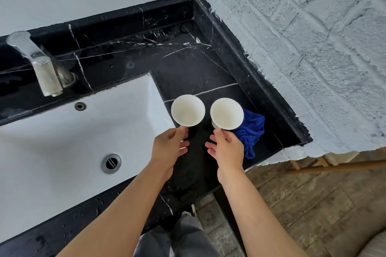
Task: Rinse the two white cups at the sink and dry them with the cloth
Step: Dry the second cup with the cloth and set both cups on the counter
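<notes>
Both hands, left hand (pixel 169 144) and right hand (pixel 226 147), are each pinching a white cup (left cup (pixel 187 110), right cup (pixel 226 113)) over the black marble desk (pixel 188 64), beside the white sink (pixel 62 131) and a painted brick wall (pixel 302 48).

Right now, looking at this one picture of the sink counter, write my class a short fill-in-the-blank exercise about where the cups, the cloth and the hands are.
1. Each hand, the left hand and the right hand, holds one round white cup, so ____ cups are held in all.
2. The crumpled cloth by the right-hand white cup is ____ in colour.
3. The cloth lies on the ____ marble counter.
4. The white rectangular sink basin lies to the person's ____ of the cups.

Missing words: two; blue; black; left
</notes>
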